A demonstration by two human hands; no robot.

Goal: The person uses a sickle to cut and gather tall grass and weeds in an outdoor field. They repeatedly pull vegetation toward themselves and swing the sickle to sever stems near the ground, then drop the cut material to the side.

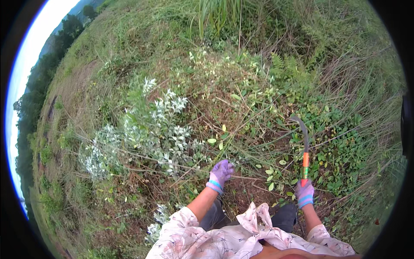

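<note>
A sickle with a curved dark blade and an orange handle (305,162) is gripped in my right hand (304,193), which wears a purple glove with a light-blue band at the cuff. Its blade points up and away from me, the tip bending left over low leafy plants (336,155). My left hand (221,174), in a matching glove, is low over the ground with its fingers curled. Thin grass stems (236,134) pass close by those fingers; whether any are held cannot be made out. Just left of that hand grows a silvery-leaved shrub (161,129).
Cut stalks and loose leaves (223,103) litter the ground ahead. A fern (286,68) and tall dry grass (349,77) stand at the upper right. Long grass blades (218,14) droop at the top. The slope runs off left towards dark trees (42,77).
</note>
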